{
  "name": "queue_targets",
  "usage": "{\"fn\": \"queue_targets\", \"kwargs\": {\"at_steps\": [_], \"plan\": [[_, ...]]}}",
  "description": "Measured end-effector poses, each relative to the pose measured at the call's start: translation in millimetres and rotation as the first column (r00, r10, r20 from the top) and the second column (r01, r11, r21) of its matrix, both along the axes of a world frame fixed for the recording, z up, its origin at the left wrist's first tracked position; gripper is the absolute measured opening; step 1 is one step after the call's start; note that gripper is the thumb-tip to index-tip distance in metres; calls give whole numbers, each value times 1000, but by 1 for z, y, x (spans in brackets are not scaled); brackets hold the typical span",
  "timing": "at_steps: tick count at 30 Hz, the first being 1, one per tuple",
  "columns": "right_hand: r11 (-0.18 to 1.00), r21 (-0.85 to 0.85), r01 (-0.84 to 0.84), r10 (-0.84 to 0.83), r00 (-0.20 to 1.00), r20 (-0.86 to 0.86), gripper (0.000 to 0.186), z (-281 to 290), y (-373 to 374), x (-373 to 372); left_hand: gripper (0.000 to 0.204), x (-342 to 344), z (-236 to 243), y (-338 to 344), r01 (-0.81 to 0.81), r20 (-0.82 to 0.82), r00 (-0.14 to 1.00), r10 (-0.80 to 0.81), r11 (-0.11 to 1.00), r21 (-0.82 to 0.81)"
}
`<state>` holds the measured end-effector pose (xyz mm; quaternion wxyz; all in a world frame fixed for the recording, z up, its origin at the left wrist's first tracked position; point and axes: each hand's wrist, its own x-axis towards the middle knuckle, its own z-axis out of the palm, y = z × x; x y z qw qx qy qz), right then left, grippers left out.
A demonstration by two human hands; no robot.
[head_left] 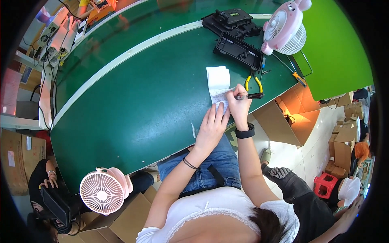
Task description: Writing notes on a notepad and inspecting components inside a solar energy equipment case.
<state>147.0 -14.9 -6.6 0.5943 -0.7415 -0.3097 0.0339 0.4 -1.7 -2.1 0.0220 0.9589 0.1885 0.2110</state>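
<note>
From my distant seat I am looking down through the head camera at a white notepad (219,79), which is lying near the front edge of the green worktop (142,101), with writing showing on its lower page. My left hand (212,125) is resting on that page, fingers stretched out and grasping nothing. My right hand (239,103) is pinching a dark pen (251,96) over the pad's right side, the pen's back end pointing right; the fingers are hiding the tip, so I cannot tell whether it is touching the paper. A black smartwatch (246,131) is circling the right wrist.

Just beyond the right hand, yellow-handled pliers (260,83) are lying with their handles toward me, close to a corner of an open black plastic case (237,50). Behind that, more black casing (233,18) is sitting near the far white strip. A pink desk fan (283,30) is standing to the right of the cases, and an orange-handled screwdriver (299,79) is lying along the right edge, beside a bright green panel (336,52). Below that edge an open cardboard box (298,115) is standing. At the near left corner, a second pink fan (103,192) is facing upward.
</note>
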Motion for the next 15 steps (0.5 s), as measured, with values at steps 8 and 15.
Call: {"fn": "queue_targets", "kwargs": {"at_steps": [8, 15], "plan": [[1000, -2, -11, 11, 1000, 0, 25, 1, 1, 0, 66, 0, -1, 1, -7, -3, 1000, 7, 1000, 3], [998, 49, -31, 33, 998, -54, 26, -3, 0, 1, 67, 0, -1, 1, -7, 8, 1000, 7, 1000, 4]]}}
